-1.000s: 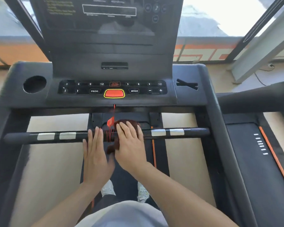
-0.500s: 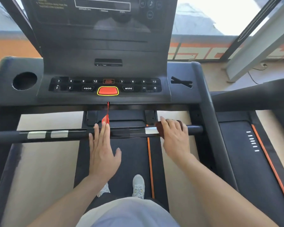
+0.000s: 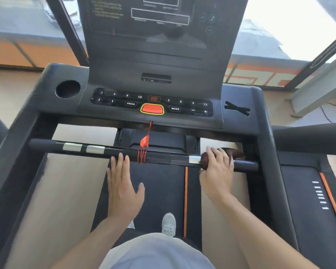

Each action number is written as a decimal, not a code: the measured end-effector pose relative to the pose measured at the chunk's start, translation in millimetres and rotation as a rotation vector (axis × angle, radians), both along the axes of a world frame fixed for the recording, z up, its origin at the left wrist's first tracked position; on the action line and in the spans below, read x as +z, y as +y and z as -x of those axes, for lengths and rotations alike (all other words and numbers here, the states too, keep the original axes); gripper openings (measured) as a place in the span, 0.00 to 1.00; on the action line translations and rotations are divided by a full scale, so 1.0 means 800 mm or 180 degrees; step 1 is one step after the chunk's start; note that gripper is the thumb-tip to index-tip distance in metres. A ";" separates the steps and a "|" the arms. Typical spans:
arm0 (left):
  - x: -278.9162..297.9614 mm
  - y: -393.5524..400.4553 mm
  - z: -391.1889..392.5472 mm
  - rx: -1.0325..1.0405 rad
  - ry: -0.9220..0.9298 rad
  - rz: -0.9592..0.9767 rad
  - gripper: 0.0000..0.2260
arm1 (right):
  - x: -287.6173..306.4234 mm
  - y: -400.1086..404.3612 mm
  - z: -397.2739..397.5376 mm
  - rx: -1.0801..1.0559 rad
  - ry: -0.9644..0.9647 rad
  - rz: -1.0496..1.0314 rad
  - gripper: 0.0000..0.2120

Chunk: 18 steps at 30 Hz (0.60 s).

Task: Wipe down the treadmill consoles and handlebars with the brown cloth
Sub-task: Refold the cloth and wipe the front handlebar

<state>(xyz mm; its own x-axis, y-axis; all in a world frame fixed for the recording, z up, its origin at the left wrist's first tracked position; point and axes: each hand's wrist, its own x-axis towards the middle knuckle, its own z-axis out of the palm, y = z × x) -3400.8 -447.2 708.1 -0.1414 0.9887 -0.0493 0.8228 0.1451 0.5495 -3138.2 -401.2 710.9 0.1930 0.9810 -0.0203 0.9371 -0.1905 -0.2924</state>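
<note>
The right hand (image 3: 216, 170) slid the brown cloth (image 3: 206, 161) from the handlebar's (image 3: 163, 157) middle toward its right end. The left hand (image 3: 122, 183) stayed flat.

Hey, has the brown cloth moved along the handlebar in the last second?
Yes. The brown cloth slid rightward along the handlebar, away from the red cord, under the right hand.
</note>
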 end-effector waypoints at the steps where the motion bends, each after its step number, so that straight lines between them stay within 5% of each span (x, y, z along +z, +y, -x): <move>1: 0.000 -0.003 0.004 0.0071 -0.0046 0.0015 0.43 | 0.002 0.002 0.024 0.0276 0.0075 -0.0006 0.37; 7: 0.011 -0.023 0.022 0.0378 -0.0349 0.0071 0.41 | 0.010 0.023 0.159 0.1298 0.0301 -0.0010 0.37; 11: 0.023 -0.032 0.032 0.0486 -0.0513 0.0109 0.36 | 0.010 0.026 0.153 0.1613 0.0240 -0.0167 0.37; 14: 0.030 -0.029 0.035 0.0511 -0.0824 0.0199 0.27 | 0.043 0.027 0.127 0.1493 0.1154 0.0302 0.28; 18: 0.045 -0.016 0.013 0.0814 -0.1500 0.0215 0.22 | 0.086 0.026 0.100 0.0554 0.2544 0.0680 0.33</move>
<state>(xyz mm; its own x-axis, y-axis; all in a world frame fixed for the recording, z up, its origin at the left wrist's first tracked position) -3411.4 -459.7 744.3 -0.3244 0.9180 -0.2280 0.4231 0.3564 0.8331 -3218.3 -380.7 779.5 -0.1118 0.9550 -0.2748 0.4847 -0.1890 -0.8540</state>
